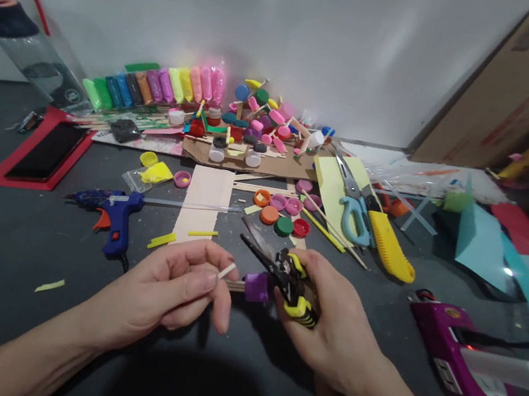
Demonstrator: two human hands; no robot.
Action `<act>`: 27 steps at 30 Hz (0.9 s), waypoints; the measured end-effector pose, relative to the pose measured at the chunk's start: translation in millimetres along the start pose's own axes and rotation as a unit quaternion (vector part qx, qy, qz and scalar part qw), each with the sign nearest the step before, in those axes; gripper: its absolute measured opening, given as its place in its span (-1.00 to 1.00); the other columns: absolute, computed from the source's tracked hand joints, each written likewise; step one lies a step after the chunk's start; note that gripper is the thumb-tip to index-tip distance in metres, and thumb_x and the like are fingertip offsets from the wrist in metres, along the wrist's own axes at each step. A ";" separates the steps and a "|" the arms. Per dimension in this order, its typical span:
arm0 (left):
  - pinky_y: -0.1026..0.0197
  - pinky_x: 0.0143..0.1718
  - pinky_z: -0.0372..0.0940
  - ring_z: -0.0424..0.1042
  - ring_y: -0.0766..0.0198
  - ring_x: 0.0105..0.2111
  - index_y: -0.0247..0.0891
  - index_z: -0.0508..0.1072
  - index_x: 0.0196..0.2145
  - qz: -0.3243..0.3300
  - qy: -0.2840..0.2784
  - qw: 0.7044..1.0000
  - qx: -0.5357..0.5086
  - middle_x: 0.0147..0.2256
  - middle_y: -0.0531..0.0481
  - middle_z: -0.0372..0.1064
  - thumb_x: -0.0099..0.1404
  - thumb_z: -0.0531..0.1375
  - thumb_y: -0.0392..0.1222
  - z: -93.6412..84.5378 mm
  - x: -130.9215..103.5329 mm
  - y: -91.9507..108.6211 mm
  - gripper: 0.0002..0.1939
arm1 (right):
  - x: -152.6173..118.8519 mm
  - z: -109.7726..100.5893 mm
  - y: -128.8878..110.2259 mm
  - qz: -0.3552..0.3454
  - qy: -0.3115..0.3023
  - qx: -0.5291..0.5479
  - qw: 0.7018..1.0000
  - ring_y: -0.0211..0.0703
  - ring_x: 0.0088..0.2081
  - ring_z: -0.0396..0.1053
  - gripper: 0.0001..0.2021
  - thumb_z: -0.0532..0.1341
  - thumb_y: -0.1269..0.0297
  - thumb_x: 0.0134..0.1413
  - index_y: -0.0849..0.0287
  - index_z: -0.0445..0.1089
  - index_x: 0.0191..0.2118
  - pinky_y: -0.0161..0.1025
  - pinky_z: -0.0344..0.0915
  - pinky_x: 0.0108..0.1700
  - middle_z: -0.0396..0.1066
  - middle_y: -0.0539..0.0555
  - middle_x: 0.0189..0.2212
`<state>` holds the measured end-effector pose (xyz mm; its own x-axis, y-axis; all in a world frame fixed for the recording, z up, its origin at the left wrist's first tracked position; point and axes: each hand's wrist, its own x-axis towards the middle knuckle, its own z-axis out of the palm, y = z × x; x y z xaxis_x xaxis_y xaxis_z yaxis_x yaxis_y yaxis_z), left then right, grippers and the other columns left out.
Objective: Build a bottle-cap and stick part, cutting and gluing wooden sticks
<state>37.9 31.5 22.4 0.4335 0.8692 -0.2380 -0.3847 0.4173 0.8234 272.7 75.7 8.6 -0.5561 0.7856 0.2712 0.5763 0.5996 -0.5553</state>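
My left hand (189, 283) pinches a short white stick (226, 271) between thumb and fingers, its free end pointing up and right. In my right hand (328, 303) are pruning shears (293, 287) with black-and-yellow handles. Their dark blades stand apart and point up and left, to the right of the white stick and not touching it. Between the hands is a purple block (257, 287) with thin wooden sticks running from its left side toward my left fingers. Whether my left hand also holds those sticks is hidden.
A blue glue gun (122, 218) lies at left, near a phone (47, 151). Several bottle caps (283, 226) sit ahead. Scissors (353, 196) and a yellow utility knife (391, 246) lie to the right, beyond a purple power strip (466, 353). Coloured clay packs (154, 85) line the back.
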 end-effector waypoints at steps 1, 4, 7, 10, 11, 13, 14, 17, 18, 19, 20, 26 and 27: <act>0.41 -0.68 -0.22 -0.11 0.59 -0.71 -0.25 0.35 -0.21 0.001 -0.002 1.000 -0.001 -0.41 -0.10 0.53 0.40 0.14 -0.14 0.0 0.2 -0.4 -0.88 | -0.2 0.0 0.9 0.006 0.002 -0.003 1.000 -0.10 -0.32 0.37 -0.68 0.20 0.45 -0.04 0.12 0.24 -0.11 -0.20 0.32 -0.29 0.38 0.05 -0.32; 0.41 -0.67 -0.19 -0.05 0.61 -0.69 -0.25 0.34 -0.28 0.013 0.042 0.999 0.000 -0.31 -0.10 0.51 0.37 0.19 -0.13 0.2 0.3 -1.5 -0.85 | -0.3 -0.1 1.7 0.013 -0.003 -0.008 1.000 -0.09 -0.32 0.38 -0.68 0.20 0.43 -0.04 0.13 0.24 -0.11 -0.19 0.32 -0.28 0.38 0.06 -0.32; 0.44 -0.68 -0.18 -0.05 0.60 -0.67 -0.27 0.39 -0.35 0.011 0.100 0.995 -0.001 -0.46 0.10 0.32 0.27 0.30 -0.11 0.8 0.0 -0.4 -0.80 | 0.4 -0.4 -0.2 0.009 -0.013 -0.005 1.000 -0.07 -0.33 0.37 -0.73 0.18 0.41 -0.02 0.14 0.25 -0.13 -0.17 0.32 -0.30 0.38 0.07 -0.33; 0.47 -0.70 -0.22 -0.14 0.62 -0.70 -0.27 0.39 -0.38 0.004 0.116 0.993 -0.036 -0.54 0.16 0.22 0.24 0.32 -0.09 1.8 -0.3 2.6 -0.77 | 0.5 -0.4 -2.5 0.006 -0.025 -0.001 1.000 -0.08 -0.33 0.36 -0.73 0.17 0.41 -0.02 0.14 0.25 -0.13 -0.17 0.32 -0.31 0.37 0.08 -0.33; 0.47 -0.71 -0.23 -0.16 0.63 -0.71 -0.27 0.39 -0.38 0.003 0.115 0.992 -0.049 -0.53 0.15 0.26 0.23 0.32 -0.09 2.2 -0.4 3.5 -0.77 | 0.1 -0.2 -3.1 0.002 -0.027 0.000 1.000 -0.08 -0.33 0.36 -0.71 0.17 0.42 -0.03 0.14 0.24 -0.12 -0.17 0.32 -0.31 0.37 0.08 -0.32; 0.48 -0.72 -0.25 -0.19 0.64 -0.72 -0.28 0.39 -0.39 -0.001 0.112 0.992 -0.066 -0.51 0.10 0.34 0.20 0.35 -0.10 2.9 -0.5 4.4 -0.75 | -1.1 0.8 -4.4 -0.015 -0.027 -0.001 1.000 -0.08 -0.32 0.36 -0.68 0.17 0.43 -0.05 0.15 0.23 -0.10 -0.17 0.33 -0.30 0.37 0.10 -0.31; 0.48 -0.73 -0.25 -0.19 0.65 -0.72 -0.29 0.38 -0.40 -0.002 0.112 0.991 -0.072 -0.51 0.08 0.36 0.16 0.37 -0.12 3.2 -0.4 4.4 -0.74 | -1.8 1.4 -5.0 -0.028 -0.024 -0.003 0.999 -0.07 -0.31 0.36 -0.66 0.17 0.43 -0.06 0.15 0.23 -0.08 -0.17 0.34 -0.29 0.37 0.10 -0.30; 0.48 -0.73 -0.23 -0.20 0.65 -0.72 -0.29 0.39 -0.43 0.003 0.132 0.988 -0.080 -0.53 0.12 0.34 0.06 0.43 -0.19 4.3 0.2 2.5 -0.73 | -4.1 2.8 -6.9 -0.061 -0.013 -0.019 0.998 -0.05 -0.30 0.34 -0.59 0.16 0.44 -0.10 0.16 0.21 -0.04 -0.15 0.35 -0.28 0.36 0.12 -0.29; 0.48 -0.73 -0.23 -0.20 0.65 -0.72 -0.29 0.40 -0.43 0.006 0.142 0.987 -0.080 -0.54 0.12 0.34 0.05 0.44 -0.21 4.9 0.4 1.7 -0.73 | -4.7 3.0 -7.5 -0.066 -0.012 -0.025 0.997 -0.04 -0.30 0.34 -0.58 0.16 0.45 -0.11 0.17 0.20 -0.04 -0.14 0.35 -0.28 0.36 0.12 -0.29; 0.48 -0.73 -0.22 -0.19 0.65 -0.72 -0.28 0.42 -0.44 0.007 0.150 0.985 -0.078 -0.54 0.13 0.32 0.03 0.45 -0.22 5.4 0.6 0.8 -0.73 | -5.2 3.1 -7.9 -0.069 -0.011 -0.032 0.997 -0.03 -0.30 0.33 -0.57 0.16 0.45 -0.12 0.17 0.20 -0.03 -0.13 0.34 -0.28 0.35 0.13 -0.30; 0.49 -0.73 -0.22 -0.18 0.64 -0.72 -0.28 0.43 -0.44 0.006 0.157 0.985 -0.075 -0.56 0.14 0.30 0.02 0.45 -0.21 6.0 0.7 0.1 -0.74 | -5.7 3.2 -8.3 -0.072 -0.012 -0.038 0.997 -0.03 -0.30 0.33 -0.57 0.16 0.45 -0.12 0.17 0.20 -0.03 -0.13 0.34 -0.28 0.35 0.14 -0.29; 0.49 -0.72 -0.15 -0.08 0.60 -0.73 -0.27 0.45 -0.47 0.020 0.182 0.982 -0.054 -0.65 0.19 0.20 -0.06 0.47 -0.26 7.0 2.1 -3.1 -0.73 | -7.8 4.0 -7.3 -0.091 -0.004 -0.069 0.993 0.02 -0.29 0.31 -0.53 0.13 0.48 -0.17 0.25 0.21 -0.02 -0.10 0.33 -0.31 0.36 0.21 -0.28; 0.49 -0.73 -0.15 -0.08 0.60 -0.73 -0.27 0.44 -0.47 0.023 0.183 0.981 -0.052 -0.64 0.19 0.21 -0.05 0.47 -0.26 6.5 2.6 -3.8 -0.73 | -7.8 4.2 -7.1 -0.092 -0.004 -0.071 0.993 0.02 -0.30 0.30 -0.53 0.13 0.49 -0.18 0.26 0.21 -0.02 -0.10 0.33 -0.32 0.36 0.21 -0.29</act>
<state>45.7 30.4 22.1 0.0995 0.9171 -0.3861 -0.4870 0.3833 0.7848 270.4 64.7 7.1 -0.6645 0.6594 0.3517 0.5422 0.7492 -0.3804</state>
